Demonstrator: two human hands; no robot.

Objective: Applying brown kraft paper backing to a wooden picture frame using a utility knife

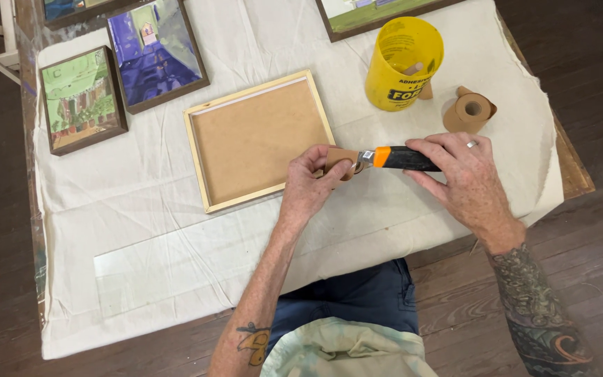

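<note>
Cream canvas cloth [176,209], wrinkled and frayed at its edges, covers a wooden table [575,178] on dark floorboards. At its middle lies a pale wood frame [258,139], face down, its brown fibreboard backing matte. Beyond the frame stand two dark-framed paintings [84,99]; to its right, a yellow plastic tub [403,64] and a roll of brown paper tape [470,110]. At the frame's near right corner, the left hand [312,185] pinches a brown tape strip [343,159], while the right hand [465,178] is closed around an orange-and-black utility knife [399,158]. A slip could nick the left fingers, since the blade sits right against them.
</note>
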